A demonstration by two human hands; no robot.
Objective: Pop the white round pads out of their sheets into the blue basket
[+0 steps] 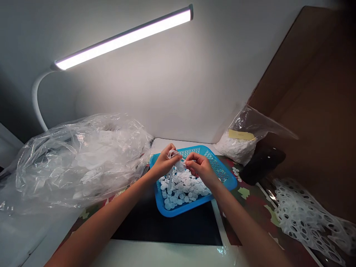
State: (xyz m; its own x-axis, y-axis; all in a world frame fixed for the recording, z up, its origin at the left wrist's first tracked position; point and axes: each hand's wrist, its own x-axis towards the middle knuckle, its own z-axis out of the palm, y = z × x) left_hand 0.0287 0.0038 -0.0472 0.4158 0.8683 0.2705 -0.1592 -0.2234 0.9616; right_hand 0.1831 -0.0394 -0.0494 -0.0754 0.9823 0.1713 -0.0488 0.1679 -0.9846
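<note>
White, thin and flexible, a strip of looped sheet material point(180, 167) hangs between the hands above a shallow blue plastic basket point(174, 213) with latticed sides. The left hand point(164, 164) has its fingers curled, its thumb pressing the strip's bunched loops against them. The right hand point(202, 170) brings its thumb and forefinger nearly together at the strip's right edge; whether they grip it or only touch it, I cannot tell. Small round white discs point(191, 186) lie loosely heaped in the basket, below the hands. The basket's near end rests over a flat black rectangular mat point(167, 229). A large clear plastic bag of white pieces point(83, 163) sits to the left, and a pile of white sheeting full of round holes point(303, 215) lies to the right.
</note>
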